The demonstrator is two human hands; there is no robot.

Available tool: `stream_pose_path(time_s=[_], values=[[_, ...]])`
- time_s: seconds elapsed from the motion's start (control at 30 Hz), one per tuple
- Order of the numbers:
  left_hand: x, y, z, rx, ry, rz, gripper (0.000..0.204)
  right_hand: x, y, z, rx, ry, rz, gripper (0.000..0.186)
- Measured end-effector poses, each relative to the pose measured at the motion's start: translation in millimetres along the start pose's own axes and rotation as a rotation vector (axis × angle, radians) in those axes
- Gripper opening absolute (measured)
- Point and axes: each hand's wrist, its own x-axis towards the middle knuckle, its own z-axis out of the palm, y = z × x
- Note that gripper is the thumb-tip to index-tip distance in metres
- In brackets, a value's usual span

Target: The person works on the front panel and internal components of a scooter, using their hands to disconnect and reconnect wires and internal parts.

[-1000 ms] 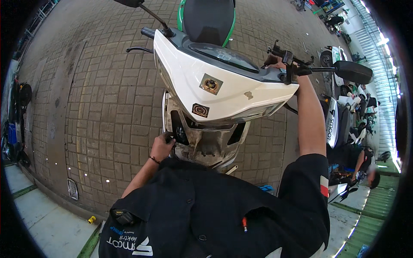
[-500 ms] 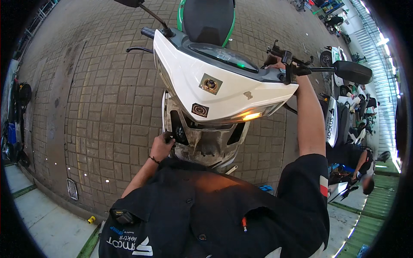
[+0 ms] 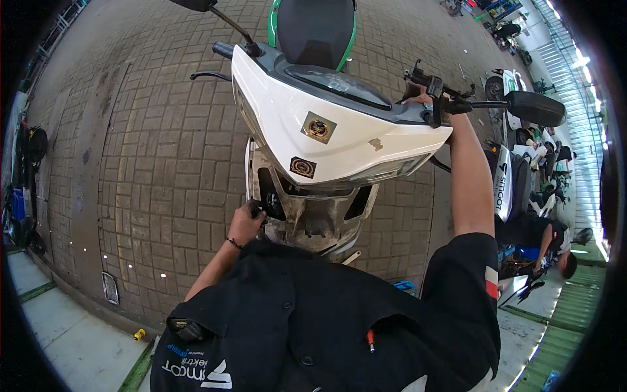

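A white scooter stands in front of me, its front cowl [image 3: 274, 124] facing my chest. My right arm reaches across to the handlebar end, where my right hand [image 3: 417, 98] is closed around the handlebar; the brake-lever bracket [image 3: 434, 85] partly hides the fingers. Low on the left, my left hand [image 3: 245, 222] has its fingers curled against the edge of the scooter's lower front panel [image 3: 313, 212]; what they hold, if anything, is hidden. The turn-signal lens [image 3: 382, 173] beneath the cowl is unlit, and the dash display [image 3: 343, 85] looks dark.
Mirrors extend on both sides, the right mirror [image 3: 535, 109] farthest out. Behind the cowl is the dark seat [image 3: 315, 32] with green edging. Other scooters [image 3: 513, 183] and a crouching person [image 3: 548, 245] are at the right. Paving bricks [image 3: 163, 130] cover the floor; a yellow object [image 3: 139, 334] lies lower left.
The orange turn signal has gone dark, and so has the green light on the dash. Both my hands keep their places. The person at the right has shifted slightly.
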Motion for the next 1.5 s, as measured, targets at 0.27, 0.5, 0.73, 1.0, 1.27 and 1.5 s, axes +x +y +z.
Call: stream_pose_path(time_s=[0.27, 0.5, 0.73, 1.0, 1.27, 1.5], values=[[2, -8, 3, -0.105, 0.001, -0.019, 0.025, 1, 1, 0, 0.001, 0.005, 0.006, 0.043], [4, -17, 3, 0.072, 0.063, 0.128, 0.021, 6, 5, -5, -0.006, 0.013, 0.009, 0.044], [2, -26, -3, 0.041, 0.116, 0.109, 0.018, 10, 8, -8, -0.002, 0.024, 0.017, 0.045], [-5, -14, -12, -0.05, -0.072, 0.134, 0.014, 22, 11, -4, 0.009, 0.036, 0.019, 0.046], [-2, -2, -14, -0.063, -0.177, 0.076, 0.015, 32, 78, 10, 0.179, 0.091, 0.025, 0.049], [-2, -7, -10, -0.104, -0.171, -0.01, 0.019, 10, -1, -5, 0.197, 0.051, -0.017, 0.036]])
